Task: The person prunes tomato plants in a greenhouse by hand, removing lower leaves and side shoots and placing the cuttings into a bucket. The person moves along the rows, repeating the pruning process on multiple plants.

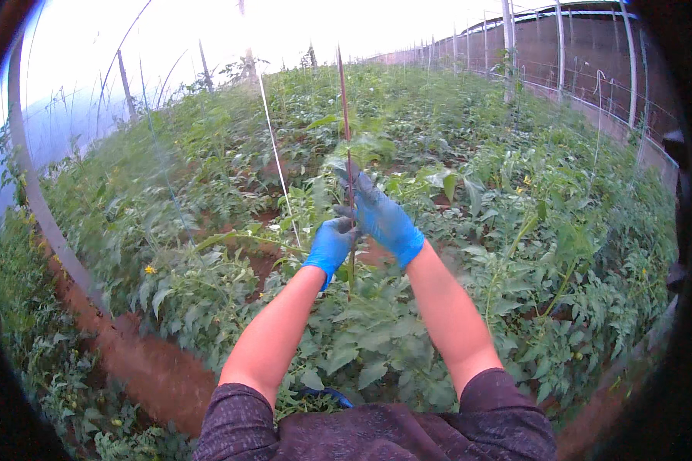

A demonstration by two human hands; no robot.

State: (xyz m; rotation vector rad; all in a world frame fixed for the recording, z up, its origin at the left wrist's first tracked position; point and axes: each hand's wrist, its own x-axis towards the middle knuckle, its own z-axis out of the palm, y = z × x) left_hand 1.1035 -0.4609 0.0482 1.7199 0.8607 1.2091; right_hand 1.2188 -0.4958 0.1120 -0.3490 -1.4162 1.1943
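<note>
My left hand (333, 242), in a blue glove with darkened fingers, is at a thin reddish-brown string (345, 104) that hangs down in front of me. Its fingertips close in at a plant stem beside the string. Just above and to the right, my right hand (380, 213), gloved the same way, reaches up along the string with its fingers extended; leaves near the fingertips are blurred. What the right fingers touch cannot be told. Leafy tomato plants (375, 340) stand below and around both hands.
A white string (277, 155) hangs slanting left of my hands. A curved grey pole (37, 199) rises at the left beside a strip of bare reddish soil (150, 369). White posts (560, 52) line a dark wall (600, 57) at the right. Something blue (334, 396) lies low before my body.
</note>
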